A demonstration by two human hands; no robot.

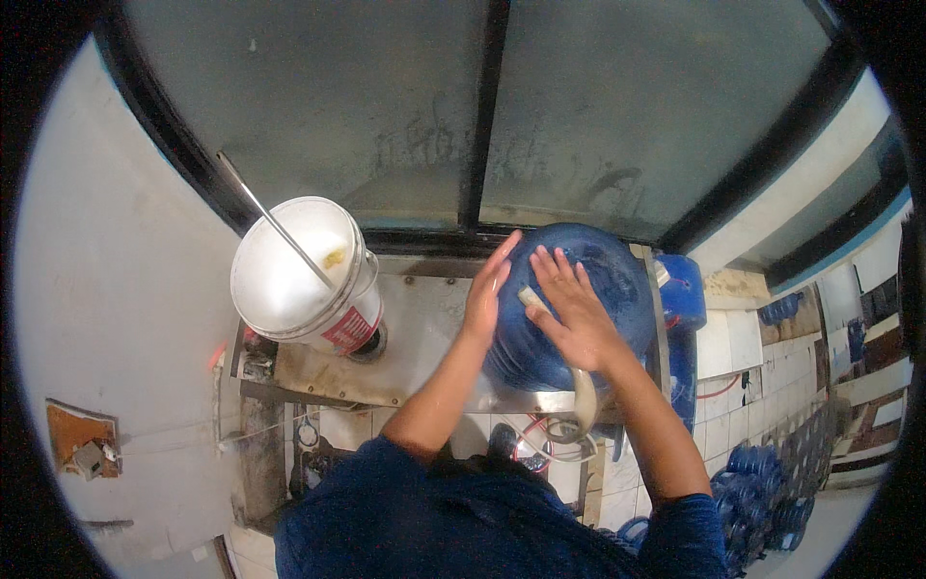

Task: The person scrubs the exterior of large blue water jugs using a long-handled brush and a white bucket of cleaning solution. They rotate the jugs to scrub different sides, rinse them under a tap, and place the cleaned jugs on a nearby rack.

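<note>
A large round blue water jug (617,280) lies on the metal-topped table in front of me, its surface wet. My left hand (485,294) rests along the jug's left side, fingers stretched out and nothing in them. On top of the jug, my right hand (576,314) has its fingers laid against the curve. A pale hose (585,400) passes beneath its palm and is held there against the jug, with the end sticking out beside the thumb. The palm hides the hose's middle stretch.
A white bucket (289,323) with a metal rod (275,220) leaning in it stands left on the metal table top (424,289). Behind are dark-framed glass panels (598,116). A blue container (681,289) sits at right; several blue jugs (748,492) stand on the floor lower right.
</note>
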